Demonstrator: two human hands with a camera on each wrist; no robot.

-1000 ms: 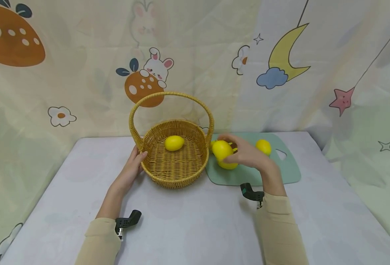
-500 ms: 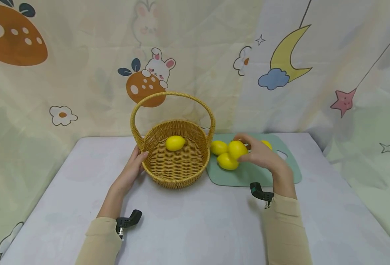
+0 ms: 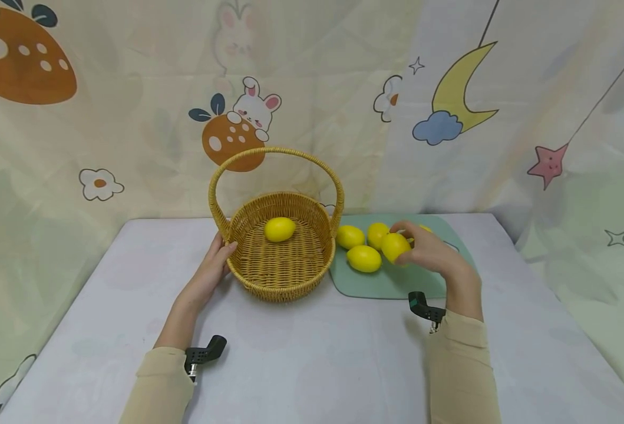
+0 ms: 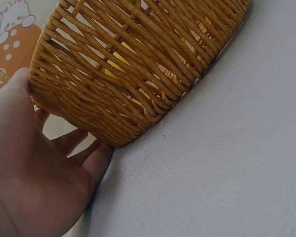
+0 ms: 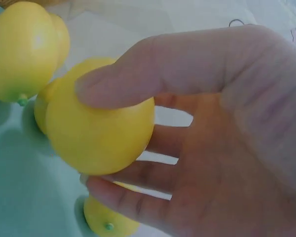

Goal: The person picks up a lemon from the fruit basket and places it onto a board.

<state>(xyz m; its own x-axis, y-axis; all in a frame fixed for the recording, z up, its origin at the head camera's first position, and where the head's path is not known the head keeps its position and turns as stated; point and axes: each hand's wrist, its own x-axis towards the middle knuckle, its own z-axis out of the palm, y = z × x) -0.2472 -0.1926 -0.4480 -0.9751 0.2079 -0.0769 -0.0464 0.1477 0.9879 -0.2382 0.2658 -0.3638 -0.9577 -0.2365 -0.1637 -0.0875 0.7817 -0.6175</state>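
Note:
A yellow lemon is held between the thumb and fingers of my right hand, over a pale green cutting board. The right wrist view shows the thumb across this lemon and the fingers curled behind it. My left hand holds the left side of a round wicker basket, thumb at the rim and fingers against the outer wall. One lemon lies inside the basket. Several more lemons lie on the board; one is mostly hidden behind my right hand.
The basket's tall arched handle stands upright above it. Board and basket rest close together on a white-covered table. A printed cloth hangs behind the table.
My right hand has moved right across the board with the lemon, uncovering the lemons at the board's left. My left hand stays on the basket.

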